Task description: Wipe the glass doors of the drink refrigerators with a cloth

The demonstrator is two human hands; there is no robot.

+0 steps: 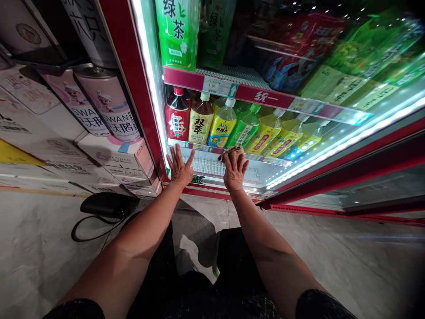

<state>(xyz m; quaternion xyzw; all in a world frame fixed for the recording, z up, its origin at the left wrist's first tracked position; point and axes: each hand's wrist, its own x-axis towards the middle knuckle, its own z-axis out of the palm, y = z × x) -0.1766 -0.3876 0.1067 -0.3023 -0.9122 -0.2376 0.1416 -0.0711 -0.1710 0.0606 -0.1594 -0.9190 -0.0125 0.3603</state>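
Note:
My left hand (pixel 181 170) has its fingers spread at the lower left of an open, lit fridge, just below the red-labelled bottle (pixel 178 116), and holds nothing. Under the fingers of my right hand (pixel 234 170) lies a crumpled brown cloth (pixel 226 154), pressed near the front strip of the lower shelf (pixel 202 147), below the green bottle (pixel 244 128). Between my hands a white wire rack (pixel 209 166) shows at the fridge bottom. A row of drink bottles, among them a brown one (pixel 201 119) and a blue-and-yellow one (pixel 222 124), stands above.
Large green tea bottles (pixel 177 35) stand on the upper shelf (pixel 245 91). The red-framed fridge door (pixel 332 179) is open at the right. Pink cans (pixel 109 102) and stacked boxes (pixel 113 153) are at the left. A black bag (pixel 104 204) lies on the grey floor (pixel 43 239).

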